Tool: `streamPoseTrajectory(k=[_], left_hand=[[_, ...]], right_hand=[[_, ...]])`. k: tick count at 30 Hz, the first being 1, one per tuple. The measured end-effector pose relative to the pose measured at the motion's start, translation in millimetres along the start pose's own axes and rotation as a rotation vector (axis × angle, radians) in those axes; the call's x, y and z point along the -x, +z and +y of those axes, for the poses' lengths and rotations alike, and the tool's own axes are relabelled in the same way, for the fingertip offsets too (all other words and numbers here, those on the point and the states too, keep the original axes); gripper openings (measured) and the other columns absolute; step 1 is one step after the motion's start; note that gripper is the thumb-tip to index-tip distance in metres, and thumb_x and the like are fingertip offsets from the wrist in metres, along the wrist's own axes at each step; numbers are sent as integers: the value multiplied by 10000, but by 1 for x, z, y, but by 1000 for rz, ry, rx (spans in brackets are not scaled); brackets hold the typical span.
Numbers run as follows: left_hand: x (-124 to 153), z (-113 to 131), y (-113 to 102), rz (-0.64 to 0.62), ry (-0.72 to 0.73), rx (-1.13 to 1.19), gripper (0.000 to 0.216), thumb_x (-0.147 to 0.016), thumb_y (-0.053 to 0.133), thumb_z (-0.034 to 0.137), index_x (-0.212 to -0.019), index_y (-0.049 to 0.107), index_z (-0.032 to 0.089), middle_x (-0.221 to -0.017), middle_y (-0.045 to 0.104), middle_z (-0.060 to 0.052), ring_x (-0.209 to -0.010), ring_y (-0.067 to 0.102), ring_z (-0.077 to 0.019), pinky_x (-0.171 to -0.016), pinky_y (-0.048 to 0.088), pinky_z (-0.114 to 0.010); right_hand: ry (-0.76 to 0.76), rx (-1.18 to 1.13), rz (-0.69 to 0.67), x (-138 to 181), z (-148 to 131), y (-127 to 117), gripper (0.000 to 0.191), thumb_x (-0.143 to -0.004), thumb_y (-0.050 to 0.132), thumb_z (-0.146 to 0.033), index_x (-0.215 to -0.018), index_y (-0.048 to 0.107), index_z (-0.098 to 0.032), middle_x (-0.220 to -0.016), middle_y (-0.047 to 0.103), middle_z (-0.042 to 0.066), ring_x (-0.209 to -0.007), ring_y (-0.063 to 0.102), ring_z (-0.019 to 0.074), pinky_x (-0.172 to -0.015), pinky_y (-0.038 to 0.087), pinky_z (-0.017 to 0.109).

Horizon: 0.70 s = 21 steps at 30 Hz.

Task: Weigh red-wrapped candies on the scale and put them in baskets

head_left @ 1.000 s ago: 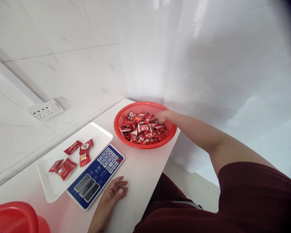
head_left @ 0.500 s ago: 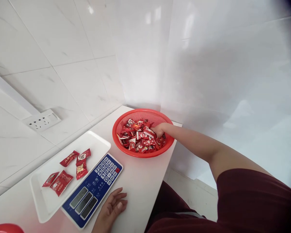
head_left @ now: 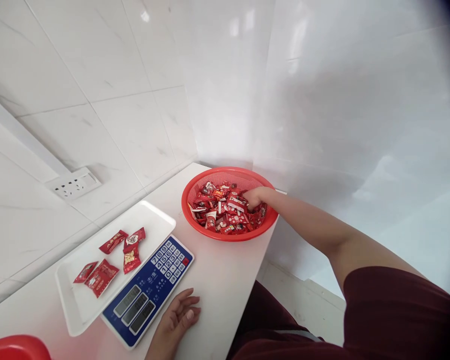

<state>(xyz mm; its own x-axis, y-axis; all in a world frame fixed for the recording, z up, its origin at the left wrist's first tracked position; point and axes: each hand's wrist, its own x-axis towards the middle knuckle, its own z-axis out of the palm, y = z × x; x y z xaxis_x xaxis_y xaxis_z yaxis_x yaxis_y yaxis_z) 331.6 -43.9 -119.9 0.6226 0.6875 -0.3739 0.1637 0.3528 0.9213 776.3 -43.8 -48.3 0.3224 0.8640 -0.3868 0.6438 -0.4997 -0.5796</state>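
My right hand (head_left: 253,198) reaches into a red plastic basket (head_left: 187,200) at the table's far end; its fingers are sunk among the candies, so their grip is hidden. Small red-wrapped candies (head_left: 225,207) fill much of the basket. Beside the digital scale (head_left: 150,290), my left hand (head_left: 180,317) rests on the table, fingers loosely curled and apart, holding nothing. On the scale's white tray (head_left: 71,320) lie several red packets (head_left: 102,278), some in a pair at the lower left and others grouped nearer the middle.
Another red plastic rim (head_left: 17,347) shows at the lower left corner. A power socket (head_left: 75,184) is fixed to the tiled wall behind the white table (head_left: 213,270). Walls meet behind the basket, and the table's right edge runs close to my body.
The whole view has shifted slightly, so things sit a little further right. My right hand stays in the basket among the candies, and my left hand stays by the scale.
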Motion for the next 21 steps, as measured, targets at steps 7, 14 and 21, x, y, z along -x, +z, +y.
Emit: streamPoseTrajectory(k=[7,14,21], left_hand=[[-1,-3,-2,-8,5,17,599,-606,730,544,-1085,614,204,-1026,652,-125,-886,616,-248,-822,486,-387],[0,-1,-1,-21,-5,21,613,-601,728,555,-1090,617,203,-1022,650,-125,-892,613,-250,-830,478,-390],[0,-2,-2,-34,1,-4,611,-618,712,563,-1108,609,213,-1042,646,-123,-911,614,-250,-844,480,-389]], right_hand=[[-64,-241,-39,21,-14,-26,461,-680,729,-342,-1097,574,-223,-1017,649,34,-874,613,192,-649,533,259],[-165,-505,60,22,-25,-29,358,-759,673,-307,-1093,583,-212,-1083,639,62,-916,618,166,-716,541,239],[-212,-629,-70,32,-26,-28,336,-658,737,-151,-981,644,-172,-951,684,47,-884,646,158,-858,522,286]])
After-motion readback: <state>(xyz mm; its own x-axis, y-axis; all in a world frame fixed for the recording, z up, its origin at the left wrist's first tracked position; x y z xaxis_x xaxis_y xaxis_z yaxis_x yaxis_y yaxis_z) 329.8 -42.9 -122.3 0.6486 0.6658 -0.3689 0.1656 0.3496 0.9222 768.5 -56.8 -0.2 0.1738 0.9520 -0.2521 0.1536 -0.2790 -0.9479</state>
